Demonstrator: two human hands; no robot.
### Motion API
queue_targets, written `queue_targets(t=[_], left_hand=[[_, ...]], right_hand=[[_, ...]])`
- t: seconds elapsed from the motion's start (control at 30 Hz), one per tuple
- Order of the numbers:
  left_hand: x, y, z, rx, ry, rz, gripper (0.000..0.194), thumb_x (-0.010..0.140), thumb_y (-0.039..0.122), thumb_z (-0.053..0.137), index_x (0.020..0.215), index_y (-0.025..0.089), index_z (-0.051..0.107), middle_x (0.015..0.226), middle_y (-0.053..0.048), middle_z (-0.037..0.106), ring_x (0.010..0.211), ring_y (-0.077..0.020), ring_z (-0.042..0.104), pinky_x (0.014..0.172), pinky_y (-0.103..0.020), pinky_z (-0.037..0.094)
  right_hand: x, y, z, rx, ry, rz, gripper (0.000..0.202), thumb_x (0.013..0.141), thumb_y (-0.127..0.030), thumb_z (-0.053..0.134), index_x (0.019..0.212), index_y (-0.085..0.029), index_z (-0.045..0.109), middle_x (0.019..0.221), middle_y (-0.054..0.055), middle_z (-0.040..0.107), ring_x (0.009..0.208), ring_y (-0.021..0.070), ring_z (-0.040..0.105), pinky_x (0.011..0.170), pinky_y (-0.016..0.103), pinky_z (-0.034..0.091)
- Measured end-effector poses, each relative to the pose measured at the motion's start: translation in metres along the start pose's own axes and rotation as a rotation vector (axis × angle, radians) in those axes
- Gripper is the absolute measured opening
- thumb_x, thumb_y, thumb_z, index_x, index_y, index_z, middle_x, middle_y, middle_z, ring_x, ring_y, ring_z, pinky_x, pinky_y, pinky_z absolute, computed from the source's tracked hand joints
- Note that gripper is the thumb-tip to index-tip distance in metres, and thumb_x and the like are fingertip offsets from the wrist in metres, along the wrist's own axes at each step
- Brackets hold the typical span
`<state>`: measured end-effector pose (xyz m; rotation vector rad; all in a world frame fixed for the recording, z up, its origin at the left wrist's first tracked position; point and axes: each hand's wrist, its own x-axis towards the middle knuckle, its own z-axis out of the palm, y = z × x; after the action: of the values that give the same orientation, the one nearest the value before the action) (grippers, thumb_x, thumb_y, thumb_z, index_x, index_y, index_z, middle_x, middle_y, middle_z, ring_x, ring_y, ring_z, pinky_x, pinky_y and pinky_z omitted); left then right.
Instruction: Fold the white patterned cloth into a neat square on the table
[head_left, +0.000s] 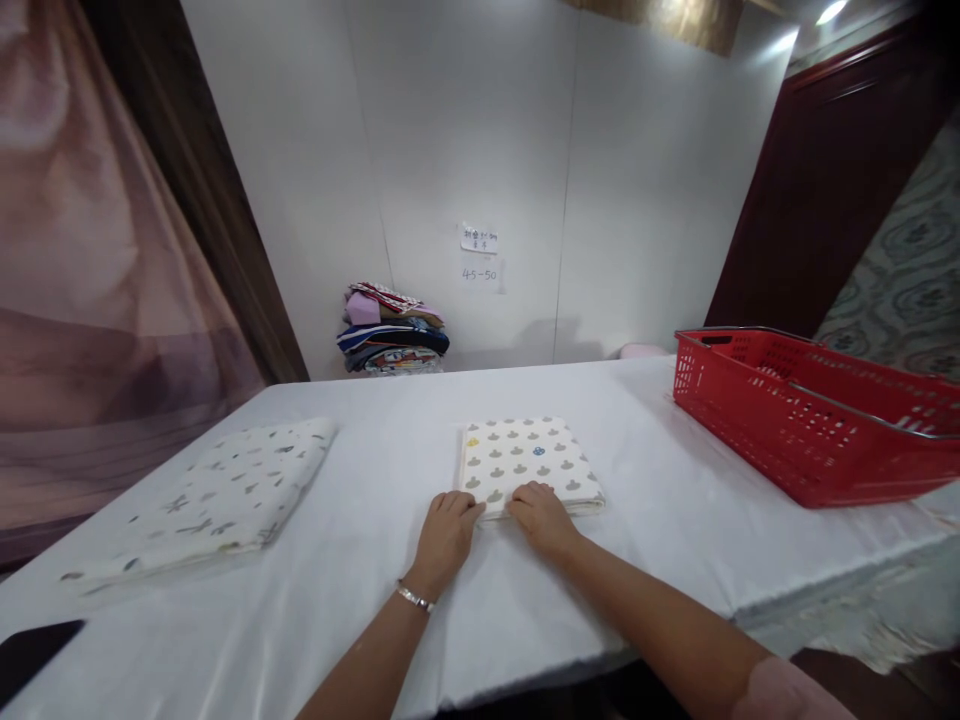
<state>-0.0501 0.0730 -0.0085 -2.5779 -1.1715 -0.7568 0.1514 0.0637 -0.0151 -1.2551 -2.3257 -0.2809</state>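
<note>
A folded white cloth with grey cloud-like prints (525, 455) lies flat in the middle of the white-covered table (375, 450). My left hand (448, 535), with a bracelet at its wrist, is at the cloth's near left corner, its fingers together and the thumb against the edge. On the near edge, a little farther right, rests my right hand (545, 518), its fingers curled over the cloth. Both hands seem to pinch the near edge; the undersides of the fingers are hidden. Another folded white cloth with leaf-like prints (240, 490) lies at the left.
A red plastic basket (795, 430) stands at the table's right. Behind the far edge is a stack of folded fabrics (394, 335) near the wall. A dark flat object (34, 655) lies at the near left corner. A pink curtain (105, 280) hangs at the left.
</note>
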Motion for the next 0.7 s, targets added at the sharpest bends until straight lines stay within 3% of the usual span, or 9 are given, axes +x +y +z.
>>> queue_targets(t=[0.23,0.4,0.5,0.6,0.7], left_hand=[[-0.003,0.000,0.006,-0.082,-0.011,-0.079,0.035,0.077,0.004,0.047,0.100,0.025,0.063,0.089,-0.003,0.060,0.087,-0.0179,0.051,0.079,-0.035,0.038],[-0.009,0.002,0.004,-0.282,0.007,-0.203,0.033,0.075,0.007,0.048,0.099,0.024,0.063,0.095,-0.003,0.060,0.091,-0.0168,0.051,0.082,-0.033,0.041],[-0.008,0.005,0.002,-0.416,0.079,-0.357,0.019,0.077,0.016,0.050,0.088,0.023,0.065,0.092,-0.002,0.061,0.090,-0.0161,0.053,0.082,-0.031,0.043],[0.003,0.007,0.001,-0.442,0.156,-0.558,0.018,0.082,0.024,0.046,0.081,0.022,0.064,0.089,-0.002,0.061,0.089,-0.0153,0.054,0.080,-0.028,0.043],[0.023,0.006,0.003,-0.417,0.099,-0.740,0.019,0.082,0.030,0.049,0.091,0.021,0.063,0.096,-0.003,0.061,0.087,-0.0150,0.056,0.076,-0.026,0.043]], right_hand=[[-0.002,0.001,0.000,0.021,-0.006,0.008,0.018,0.085,-0.015,0.047,0.081,-0.021,0.064,0.082,0.002,0.058,0.079,0.0167,0.045,0.069,0.030,0.029],[-0.006,0.002,0.001,0.055,-0.010,0.015,0.021,0.087,-0.017,0.044,0.084,-0.021,0.065,0.085,0.003,0.058,0.081,0.0167,0.045,0.072,0.030,0.031],[-0.007,0.001,0.000,0.064,-0.007,0.031,0.023,0.087,-0.018,0.043,0.085,-0.022,0.066,0.087,0.004,0.058,0.081,0.0172,0.046,0.072,0.030,0.032],[-0.007,0.001,-0.002,0.084,-0.013,0.058,0.024,0.087,-0.017,0.043,0.087,-0.022,0.066,0.089,0.004,0.059,0.083,0.0180,0.047,0.072,0.031,0.033],[-0.005,0.000,-0.003,0.184,-0.030,0.116,0.023,0.085,-0.017,0.045,0.087,-0.023,0.067,0.090,0.004,0.060,0.085,0.0182,0.049,0.075,0.031,0.035]])
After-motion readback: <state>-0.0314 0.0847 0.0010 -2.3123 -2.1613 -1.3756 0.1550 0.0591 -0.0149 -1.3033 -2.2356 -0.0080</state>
